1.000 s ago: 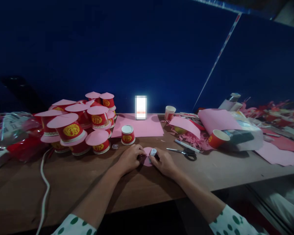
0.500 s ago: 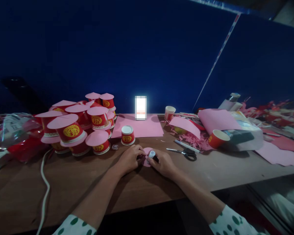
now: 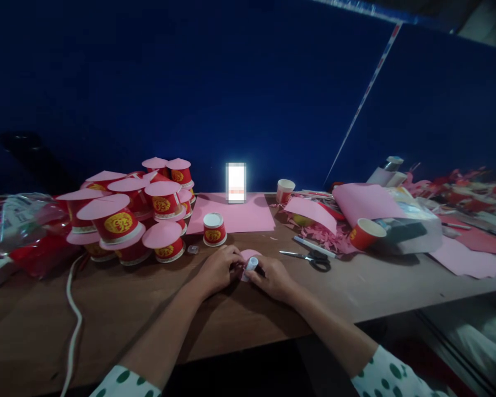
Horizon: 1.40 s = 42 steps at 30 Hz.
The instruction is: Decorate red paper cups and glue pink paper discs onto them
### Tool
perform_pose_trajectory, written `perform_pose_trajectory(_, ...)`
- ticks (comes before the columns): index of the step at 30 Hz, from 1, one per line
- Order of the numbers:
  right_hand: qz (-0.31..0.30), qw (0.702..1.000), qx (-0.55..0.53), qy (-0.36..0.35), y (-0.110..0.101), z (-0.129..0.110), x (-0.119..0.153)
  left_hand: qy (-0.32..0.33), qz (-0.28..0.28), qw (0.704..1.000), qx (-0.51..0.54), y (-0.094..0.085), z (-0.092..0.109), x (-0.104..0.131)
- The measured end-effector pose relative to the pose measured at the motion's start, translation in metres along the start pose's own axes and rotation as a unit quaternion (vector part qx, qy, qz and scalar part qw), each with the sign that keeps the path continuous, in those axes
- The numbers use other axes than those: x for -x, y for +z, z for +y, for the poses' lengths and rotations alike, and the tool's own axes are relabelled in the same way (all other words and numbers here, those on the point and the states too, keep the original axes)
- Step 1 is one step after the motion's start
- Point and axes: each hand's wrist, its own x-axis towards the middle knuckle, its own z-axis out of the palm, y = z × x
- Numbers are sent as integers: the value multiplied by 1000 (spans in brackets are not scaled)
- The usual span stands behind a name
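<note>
My right hand (image 3: 276, 277) is closed around a white glue stick (image 3: 252, 264), held over a small round piece of pink paper (image 3: 250, 253). The paper lies on the table between my hands and is partly covered by them. My left hand (image 3: 220, 268) has its fingers curled and pinched at the paper's left edge. Just beyond my left hand stands an upturned red paper cup (image 3: 215, 235) with a gold pattern. A small clear cap (image 3: 193, 250) lies to its left.
Red cups with pink cone tops (image 3: 163, 234) are piled at the left, near a white cable (image 3: 75, 309). Behind my hands lies a pink sheet (image 3: 252, 218) by a bright, blurred-out screen (image 3: 236, 182). Scissors (image 3: 314, 258), a pen (image 3: 314, 246) and a tilted cup (image 3: 359, 238) lie right.
The glue stick has shifted slightly left across the pink paper with my right hand. My left hand stays at the paper's edge.
</note>
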Motion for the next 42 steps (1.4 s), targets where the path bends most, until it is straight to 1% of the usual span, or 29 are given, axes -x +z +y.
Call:
perform_pose_trajectory(2, -9, 997, -70, -1, -2, -1, 1, -2, 1, 1000, -1, 0, 0, 0)
perform_pose_trajectory(3, -4, 993, -120, 6, -3, -1, 1, -1, 2, 1000, 0, 0, 0, 0)
perform_pose_trajectory(5, 33, 976, -215, 32, -6, 2, 0, 4, 4, 1000, 0, 0, 0, 0)
perform_pose_trajectory(7, 87, 958, -267, 57, -9, 7, -2, 5, 9, 1000, 0, 0, 1, 0)
perform_pose_trajectory(8, 114, 953, -272, 64, -10, 10, -3, 2, 13, 1000, 1, 0, 1, 1)
perform_pose_trajectory(10, 161, 954, -244, 69, -16, 18, -7, -3, 21, 1000, 5, 0, 3, 1)
perform_pose_trajectory(11, 180, 958, -213, 72, -20, 22, -9, -4, 26, 1000, 9, -1, 4, 1)
perform_pose_trajectory(13, 193, 971, -115, 81, -32, 29, -13, -1, 33, 999, 17, -1, 5, 1)
perform_pose_trajectory(15, 163, 981, 27, 105, -46, 34, -17, 3, 35, 999, 21, -1, 4, 1)
perform_pose_trajectory(16, 150, 978, 77, 120, -53, 36, -19, 4, 35, 999, 21, 0, 4, 1)
perform_pose_trajectory(17, 141, 971, 130, 143, -59, 38, -22, 6, 36, 999, 20, 0, 4, 1)
perform_pose_trajectory(18, 125, 956, 201, 172, -63, 39, -26, 6, 39, 999, 19, 1, 3, 1)
perform_pose_trajectory(21, 120, 923, 292, 221, -67, 44, -39, 9, 56, 998, 17, 2, 4, 2)
perform_pose_trajectory(23, 126, 909, 318, 237, -62, 47, -49, 7, 64, 998, 11, 2, 4, 3)
perform_pose_trajectory(26, 130, 893, 352, 249, -55, 53, -62, 0, 61, 998, -7, 2, 3, 3)
perform_pose_trajectory(29, 123, 888, 367, 250, -53, 56, -68, -11, 57, 998, -31, 2, 1, 3)
perform_pose_trajectory(31, 117, 889, 372, 242, -54, 53, -67, -21, 55, 997, -48, 3, -1, 3)
perform_pose_trajectory(35, 94, 905, 367, 192, -49, 37, -56, -30, 49, 995, -76, 5, -4, 2)
perform_pose_trajectory(39, 27, 935, 326, 139, -32, 17, -34, -27, 52, 994, -93, 8, -6, 2)
perform_pose_trajectory(40, 7, 943, 306, 132, -29, 14, -30, -26, 55, 994, -96, 8, -6, 2)
perform_pose_trajectory(42, -16, 950, 284, 132, -26, 8, -24, -26, 62, 992, -105, 9, -6, 2)
